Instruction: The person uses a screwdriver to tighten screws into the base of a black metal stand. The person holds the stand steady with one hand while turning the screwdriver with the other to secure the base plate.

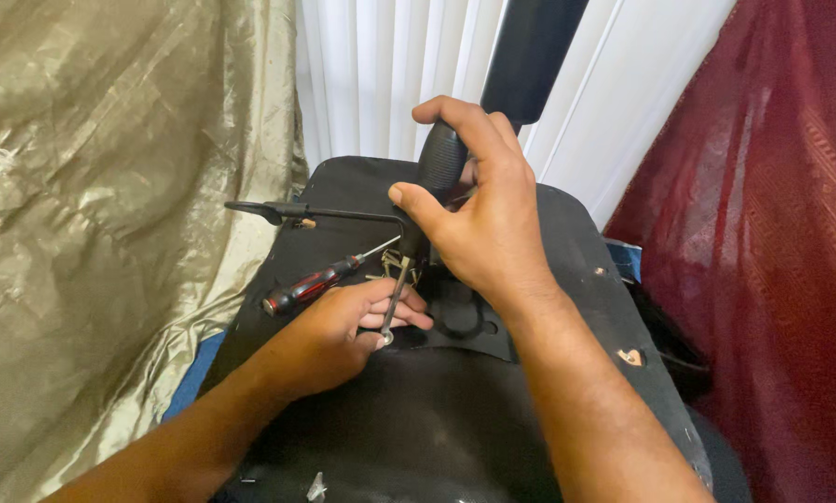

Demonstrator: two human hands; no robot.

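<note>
1. While your right hand [488, 219] wraps the ribbed black cylinder [441, 160] at the foot of the smooth black column [530, 51], thumb and fingers pressed around it, the assembly looks steadied from above; likely that's why you grip so low on it.
2. Your left hand [343, 331] sits near-left of that, fingertips pinching a thin silver metal key or wrench [395, 303], which runs up from your fingers toward the mechanism under the cylinder. Pinch is tight and close to the tool's lower end, probably for leverage. Can't tell what the upper tip engages; your right hand hides it.
3. Both hands work over the black fabric-covered underside of a chair seat [418, 428], which fills the middle of the view, with the column rising at the far side.
4. A thin black lever with a flattened paddle end [287, 211] sticks out left from the mechanism, free of both hands.
5. A red-and-black-handled screwdriver [320, 282] lies on the seat base just left of your left hand, shaft pointing toward the mechanism, within reach but untouched.
6. Surroundings: crinkled gold fabric [110, 186] left, white vertical blinds [381, 74] far, dark red curtain [781, 205] right.
</note>
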